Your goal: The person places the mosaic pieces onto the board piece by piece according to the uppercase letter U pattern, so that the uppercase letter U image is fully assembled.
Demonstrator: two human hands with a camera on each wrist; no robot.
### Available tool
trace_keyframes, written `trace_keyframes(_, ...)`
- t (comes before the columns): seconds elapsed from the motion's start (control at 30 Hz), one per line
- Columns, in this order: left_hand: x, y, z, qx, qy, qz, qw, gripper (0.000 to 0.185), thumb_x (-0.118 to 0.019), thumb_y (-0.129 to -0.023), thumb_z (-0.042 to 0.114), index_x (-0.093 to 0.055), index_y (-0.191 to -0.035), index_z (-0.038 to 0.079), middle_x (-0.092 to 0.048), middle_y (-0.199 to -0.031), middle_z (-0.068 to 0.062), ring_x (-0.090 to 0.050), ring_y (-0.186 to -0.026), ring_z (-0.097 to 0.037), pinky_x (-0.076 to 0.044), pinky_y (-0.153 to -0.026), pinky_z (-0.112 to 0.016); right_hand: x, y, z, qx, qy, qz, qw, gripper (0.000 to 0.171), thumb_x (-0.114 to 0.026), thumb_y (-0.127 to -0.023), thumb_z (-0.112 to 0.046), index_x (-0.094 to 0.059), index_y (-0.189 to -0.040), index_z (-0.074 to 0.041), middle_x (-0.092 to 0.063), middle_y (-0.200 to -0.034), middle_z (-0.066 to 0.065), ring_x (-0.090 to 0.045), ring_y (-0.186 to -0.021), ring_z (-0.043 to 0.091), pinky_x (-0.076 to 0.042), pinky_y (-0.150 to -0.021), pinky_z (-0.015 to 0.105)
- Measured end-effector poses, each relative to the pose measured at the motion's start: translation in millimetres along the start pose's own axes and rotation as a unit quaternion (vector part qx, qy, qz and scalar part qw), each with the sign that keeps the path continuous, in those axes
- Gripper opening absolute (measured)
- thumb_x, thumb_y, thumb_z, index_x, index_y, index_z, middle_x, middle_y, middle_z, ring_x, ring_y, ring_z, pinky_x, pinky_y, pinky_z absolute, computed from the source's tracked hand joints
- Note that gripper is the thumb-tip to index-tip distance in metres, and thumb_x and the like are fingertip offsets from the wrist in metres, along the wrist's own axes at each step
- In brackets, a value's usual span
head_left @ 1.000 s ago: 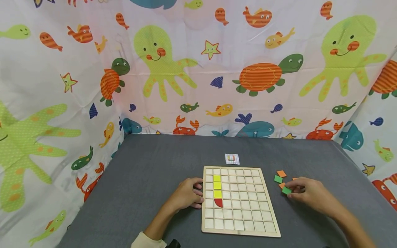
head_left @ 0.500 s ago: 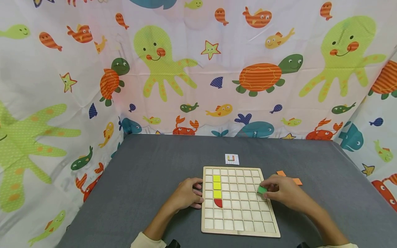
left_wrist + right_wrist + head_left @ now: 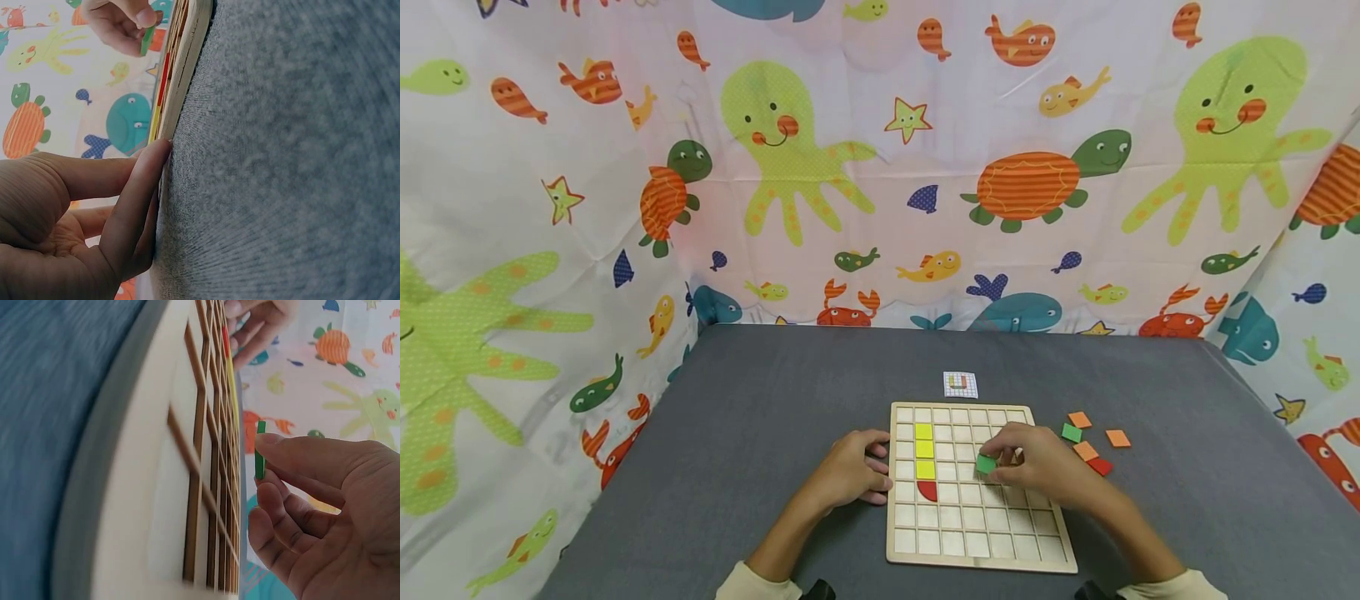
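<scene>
In the head view my right hand [image 3: 1037, 458] pinches a green square tile [image 3: 986, 464] between thumb and fingertips, just above the middle of the wooden grid board [image 3: 981, 562]. The right wrist view shows that green tile edge-on, raised off the board. My left hand [image 3: 850, 468] rests its fingers against the board's left edge; in the left wrist view a fingertip [image 3: 161, 147] touches the rim. On the board lie a column of yellow square tiles [image 3: 925, 450] and, directly below them, a red quarter-round tile [image 3: 928, 491].
Right of the board lie loose tiles: a green square [image 3: 1071, 432], several orange squares [image 3: 1117, 438] and a red one [image 3: 1101, 466]. Behind the board is a small card [image 3: 961, 385] printed with a coloured grid pattern. A sea-animal curtain [image 3: 895, 208] borders the grey table [image 3: 775, 375].
My right hand picked a green tile from the loose pile and carried it left over the board's middle. The left hand has stayed at the board's edge.
</scene>
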State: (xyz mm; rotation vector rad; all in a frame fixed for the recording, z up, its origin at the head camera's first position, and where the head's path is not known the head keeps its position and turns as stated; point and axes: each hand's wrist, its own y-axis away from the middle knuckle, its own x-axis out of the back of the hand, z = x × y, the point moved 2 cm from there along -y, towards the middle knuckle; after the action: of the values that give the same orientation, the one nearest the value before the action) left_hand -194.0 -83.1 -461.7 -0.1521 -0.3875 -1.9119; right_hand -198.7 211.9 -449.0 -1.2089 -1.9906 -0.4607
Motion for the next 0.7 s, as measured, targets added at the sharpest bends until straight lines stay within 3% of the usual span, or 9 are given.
trace_keyframes(0.33,0.2,0.2,0.1,-0.004,-0.004,-0.002,1.0,0.067,-0.072,-0.076,-0.014,-0.049,-0.137,-0.002,-0.052,-0.115,-0.018,-0.064,-0.087,-0.021,-0.061,-0.058,-0.033,-18,-12,-21,0.02,-0.015,-0.031,0.999,0.023,-0.077,-0.081,-0.012,-0.072,-0.103,-0.015,-0.063,-0.089,-0.006,-0.058,-0.081,0.013,-0.052,-0.068,0.022)
trace_keyframes(0.7,0.4,-0.3,-0.4,0.001,-0.004,-0.001,1.0,0.066,-0.072,-0.075,-0.014,-0.049,-0.137,-0.002,-0.052,-0.114,-0.018,-0.064,-0.086,-0.021,-0.061,-0.058,-0.034,-29,-18,-35,0.017,-0.018,-0.06,0.998,0.024,-0.08,-0.079,-0.016,-0.074,-0.102,-0.017,-0.064,-0.09,-0.007,-0.056,-0.075,0.008,-0.051,-0.064,0.023)
